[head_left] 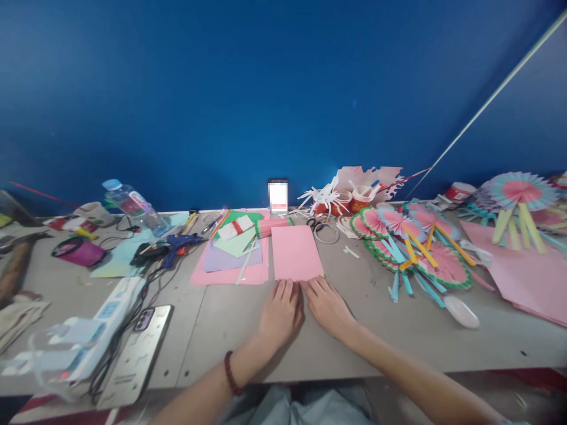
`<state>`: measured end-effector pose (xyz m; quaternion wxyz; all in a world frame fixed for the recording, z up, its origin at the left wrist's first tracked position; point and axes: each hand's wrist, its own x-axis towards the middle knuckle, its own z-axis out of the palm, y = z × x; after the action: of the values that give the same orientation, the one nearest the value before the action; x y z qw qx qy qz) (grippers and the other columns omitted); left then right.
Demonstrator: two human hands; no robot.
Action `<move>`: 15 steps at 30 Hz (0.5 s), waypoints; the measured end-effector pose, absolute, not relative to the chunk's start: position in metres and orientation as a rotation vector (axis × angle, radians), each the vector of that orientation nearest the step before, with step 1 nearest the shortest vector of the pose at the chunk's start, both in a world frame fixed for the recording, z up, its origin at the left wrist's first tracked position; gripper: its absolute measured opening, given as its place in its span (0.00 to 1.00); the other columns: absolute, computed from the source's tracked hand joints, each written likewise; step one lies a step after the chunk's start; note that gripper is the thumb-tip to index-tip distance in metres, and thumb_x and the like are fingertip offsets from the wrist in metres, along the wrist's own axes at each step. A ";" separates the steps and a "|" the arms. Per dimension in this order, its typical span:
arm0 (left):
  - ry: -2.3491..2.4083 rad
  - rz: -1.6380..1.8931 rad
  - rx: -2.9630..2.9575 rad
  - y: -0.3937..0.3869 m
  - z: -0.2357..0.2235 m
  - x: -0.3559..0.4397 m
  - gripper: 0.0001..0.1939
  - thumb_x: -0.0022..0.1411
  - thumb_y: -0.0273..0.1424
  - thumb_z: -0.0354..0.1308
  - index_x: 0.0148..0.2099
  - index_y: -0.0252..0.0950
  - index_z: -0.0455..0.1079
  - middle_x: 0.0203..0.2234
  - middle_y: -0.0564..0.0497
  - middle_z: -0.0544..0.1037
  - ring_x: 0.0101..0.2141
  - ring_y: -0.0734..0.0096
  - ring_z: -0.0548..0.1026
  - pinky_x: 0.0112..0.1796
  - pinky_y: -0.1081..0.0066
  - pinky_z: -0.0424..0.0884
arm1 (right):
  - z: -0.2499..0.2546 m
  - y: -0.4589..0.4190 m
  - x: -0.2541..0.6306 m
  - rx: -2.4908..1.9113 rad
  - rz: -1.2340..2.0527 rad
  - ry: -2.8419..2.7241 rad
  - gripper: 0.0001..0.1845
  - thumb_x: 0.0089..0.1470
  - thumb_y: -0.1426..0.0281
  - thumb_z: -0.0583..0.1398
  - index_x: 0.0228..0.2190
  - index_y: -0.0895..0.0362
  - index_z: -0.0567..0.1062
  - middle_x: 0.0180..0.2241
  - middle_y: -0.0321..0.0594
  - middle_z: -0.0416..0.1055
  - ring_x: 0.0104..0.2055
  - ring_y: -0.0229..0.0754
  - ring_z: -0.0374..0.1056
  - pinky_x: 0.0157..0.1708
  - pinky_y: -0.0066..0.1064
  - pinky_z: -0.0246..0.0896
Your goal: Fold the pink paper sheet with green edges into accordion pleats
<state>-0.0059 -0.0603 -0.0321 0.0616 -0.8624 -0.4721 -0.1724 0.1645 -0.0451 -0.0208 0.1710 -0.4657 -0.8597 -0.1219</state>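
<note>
A sheet of pink paper point(296, 251) lies flat on the table in front of me, with a bit of green at its near right corner. My left hand point(282, 308) is on its near edge, fingers together and curled over the paper, thumb hidden. Beside it my right hand point(326, 304) pinches the same edge toward the right corner. The two hands almost touch at the fingertips. Just beyond the sheet lies a pleated pink paper strip point(275, 227) with green edges. Scissors point(313, 225) rest past the sheet's far right corner.
Left of the sheet are stacked coloured papers point(230, 260), a glue gun point(177, 248), a power strip point(108, 321), a phone point(137, 354) and a bottle point(135, 203). To the right lie folded paper fans point(443, 262), a white spoon-shaped object point(462, 311) and more pink paper point(531, 277). A lit screen point(278, 196) leans against the blue wall.
</note>
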 end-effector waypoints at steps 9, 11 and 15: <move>-1.486 -0.503 -2.677 -0.060 -0.027 -0.007 0.26 0.63 0.28 0.47 0.64 0.30 0.61 0.56 0.37 0.73 0.57 0.51 0.69 0.59 0.50 0.63 | -0.019 -0.047 0.164 -1.368 -0.154 -2.497 0.26 0.54 0.77 0.58 0.56 0.55 0.70 0.46 0.46 0.75 0.50 0.53 0.67 0.51 0.44 0.68; -1.498 -0.482 -2.683 -0.060 -0.029 -0.007 0.27 0.63 0.28 0.48 0.64 0.32 0.61 0.56 0.39 0.73 0.57 0.50 0.69 0.58 0.49 0.63 | -0.018 -0.047 0.165 -1.376 -0.120 -2.484 0.27 0.54 0.77 0.57 0.56 0.55 0.71 0.47 0.47 0.74 0.51 0.53 0.67 0.51 0.44 0.68; -1.520 -0.478 -2.702 -0.060 -0.029 -0.007 0.27 0.63 0.26 0.48 0.64 0.33 0.61 0.57 0.38 0.72 0.58 0.50 0.67 0.59 0.48 0.63 | -0.018 -0.047 0.168 -1.410 -0.128 -2.452 0.27 0.54 0.78 0.57 0.56 0.57 0.71 0.51 0.51 0.71 0.54 0.54 0.66 0.51 0.44 0.69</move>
<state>-0.0066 -0.0597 -0.0291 0.0026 -0.8614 -0.4845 -0.1524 0.1678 -0.0473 -0.0177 0.1545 -0.4921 -0.8555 -0.0447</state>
